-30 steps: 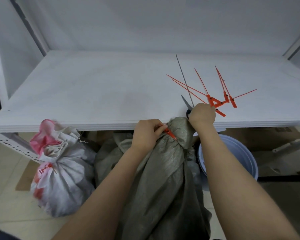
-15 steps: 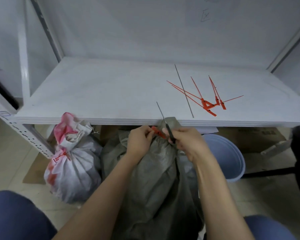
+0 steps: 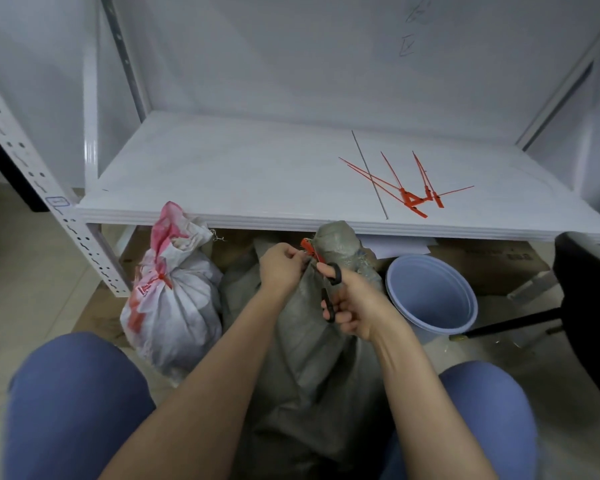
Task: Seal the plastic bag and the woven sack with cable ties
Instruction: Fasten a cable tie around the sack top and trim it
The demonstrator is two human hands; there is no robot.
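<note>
Grey woven sack (image 3: 305, 358) stands between the knees, its rough bunched neck just under the white shelf (image 3: 222, 174) edge. An orange cable tie (image 3: 308, 247) circles the neck; the left hand (image 3: 281, 268) pinches it; the right hand (image 3: 352, 306) grips black scissors (image 3: 327, 301) against the sack. A tied white plastic bag (image 3: 174, 313) crowds the left and a round blue bucket (image 3: 430, 296) the right; spare ties (image 3: 411, 199) lie on the smooth shelf.
</note>
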